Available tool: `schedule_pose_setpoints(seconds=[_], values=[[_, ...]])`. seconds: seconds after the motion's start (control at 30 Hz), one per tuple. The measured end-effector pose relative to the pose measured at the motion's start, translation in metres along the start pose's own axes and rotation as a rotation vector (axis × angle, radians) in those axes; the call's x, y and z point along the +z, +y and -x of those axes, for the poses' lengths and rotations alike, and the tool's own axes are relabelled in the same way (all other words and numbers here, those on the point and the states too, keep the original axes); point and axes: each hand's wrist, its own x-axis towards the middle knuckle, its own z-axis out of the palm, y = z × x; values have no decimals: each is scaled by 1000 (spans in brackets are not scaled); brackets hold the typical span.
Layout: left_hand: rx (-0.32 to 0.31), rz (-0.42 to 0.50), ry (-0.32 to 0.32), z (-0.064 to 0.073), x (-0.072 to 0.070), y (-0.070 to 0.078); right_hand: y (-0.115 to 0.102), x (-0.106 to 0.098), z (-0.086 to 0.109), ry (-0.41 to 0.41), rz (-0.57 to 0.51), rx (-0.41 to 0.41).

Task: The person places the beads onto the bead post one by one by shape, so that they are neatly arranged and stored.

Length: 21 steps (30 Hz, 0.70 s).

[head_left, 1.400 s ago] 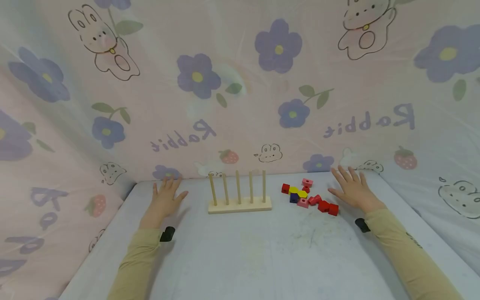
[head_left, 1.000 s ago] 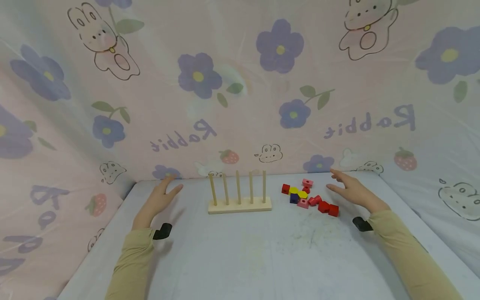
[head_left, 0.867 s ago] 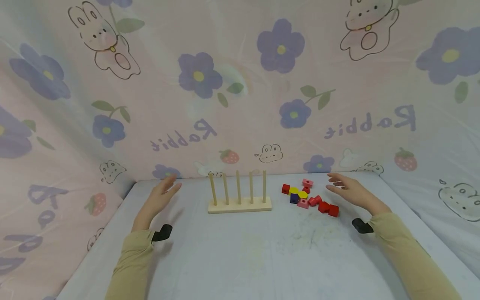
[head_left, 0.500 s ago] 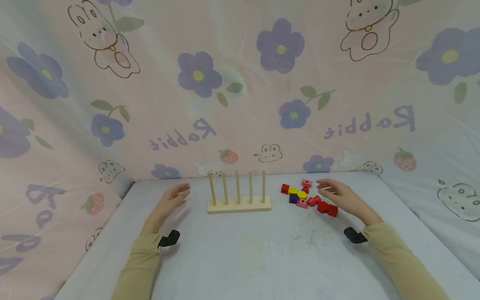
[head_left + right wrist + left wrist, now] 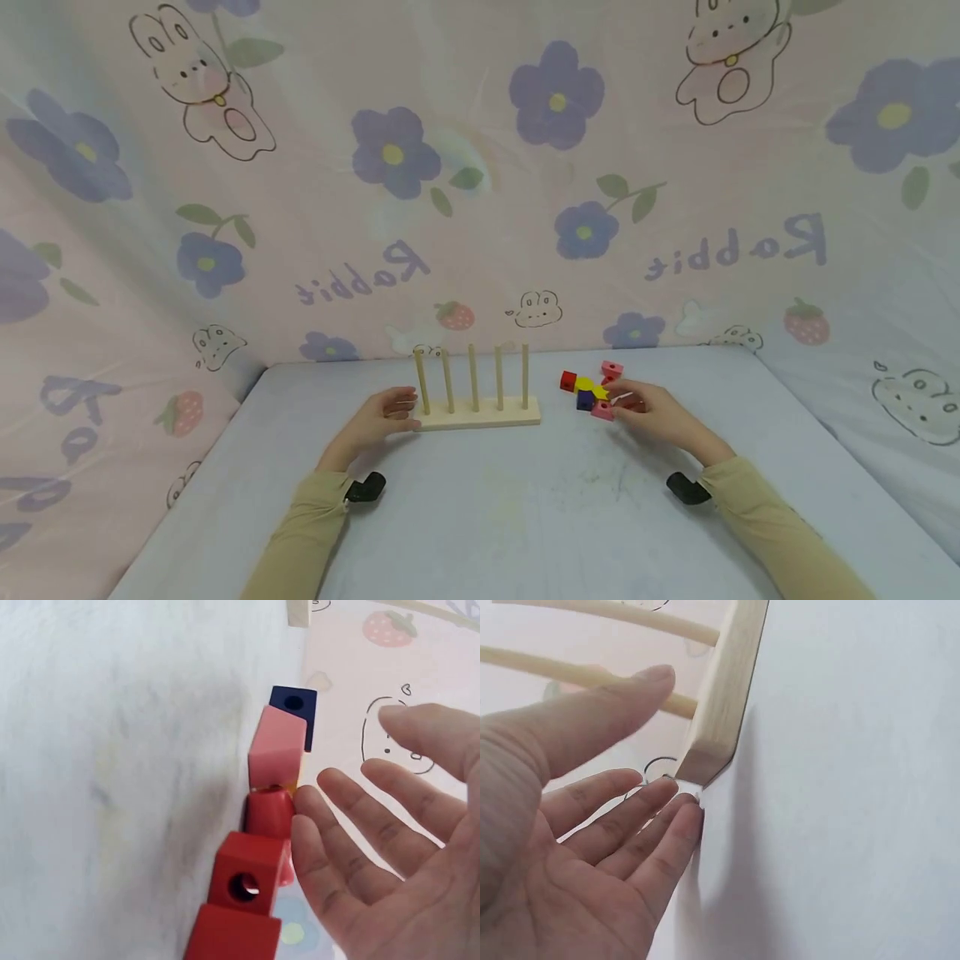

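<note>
Left hand (image 5: 375, 422) neared the rack (image 5: 480, 416) (right hand (image 5: 663, 418), the blocks (image 5: 585, 400)).

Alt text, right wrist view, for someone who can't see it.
Right hand holding nothing, fingertips close to a row of colored blocks on a white table. Mainly, bottom to top: two red blocks, rounded red piece, pink block, navy block.

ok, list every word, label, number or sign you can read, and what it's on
"Rabbit": on the back cloth, left of centre, mirrored.
"Rabbit": same cloth, right of centre, mirrored.
Side cloth on the left: a few large letters, too distorted to read for sure.
Stand and blocks: no text seen.
</note>
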Motion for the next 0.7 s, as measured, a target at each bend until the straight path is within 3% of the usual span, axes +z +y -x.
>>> schedule_pose_setpoints(seconds=[0.27, 0.6, 0.7], values=[[32, -26, 7, -10, 6, -1, 1, 7, -5, 11, 34, 13], [1, -63, -50, -10, 8, 3, 4, 13, -9, 29, 161, 10], [29, -75, -67, -11, 11, 6, 3, 13, -13, 34, 186, -11]])
